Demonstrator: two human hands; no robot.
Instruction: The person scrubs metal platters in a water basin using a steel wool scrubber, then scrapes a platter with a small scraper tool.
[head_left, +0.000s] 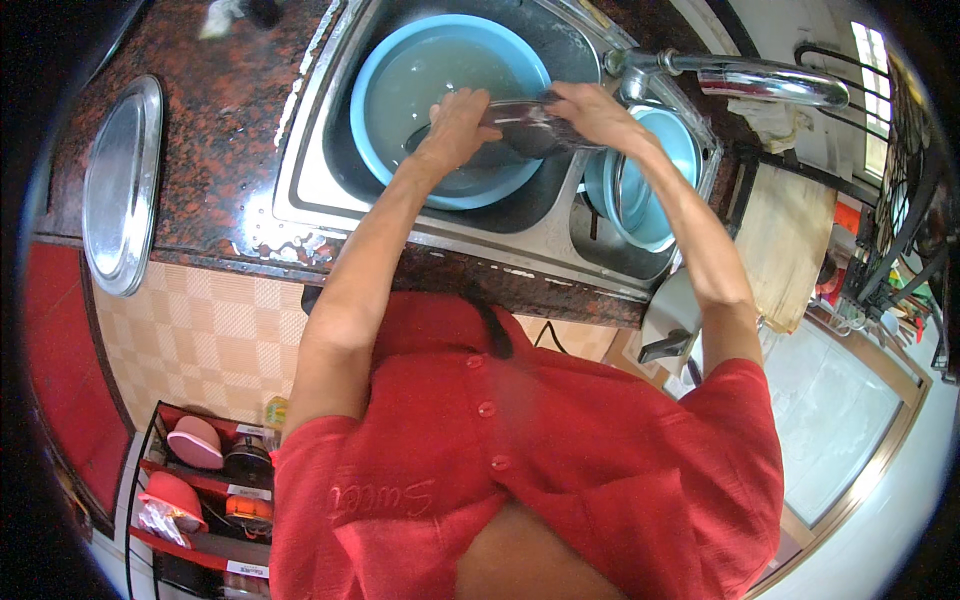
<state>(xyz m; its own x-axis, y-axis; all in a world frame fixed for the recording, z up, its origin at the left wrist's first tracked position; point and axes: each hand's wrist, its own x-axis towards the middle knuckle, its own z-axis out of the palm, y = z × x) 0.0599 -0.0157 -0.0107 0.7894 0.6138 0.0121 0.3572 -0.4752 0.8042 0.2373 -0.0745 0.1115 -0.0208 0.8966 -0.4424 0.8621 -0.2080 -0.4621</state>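
Note:
Both of my hands are over a light blue plastic basin (361, 112) of cloudy water in the steel sink (319, 169). Between them is a dark, glossy, partly see-through vessel (525, 135), tilted across the basin's right side; its exact kind is unclear. My right hand (589, 112) grips its right end. My left hand (456, 127) lies at its left end, with the thumb against it and the fingertips over the water. Something dark shows below the water beside my left wrist, its outline blurred.
A chrome faucet (772, 81) reaches over the right side. Smaller blue basins (660, 161) stand in the narrow second sink bowl. An oval metal tray (124, 187) overhangs the granite counter (210, 135) at left. At right are a wooden board (784, 240) and a cleaver (667, 345).

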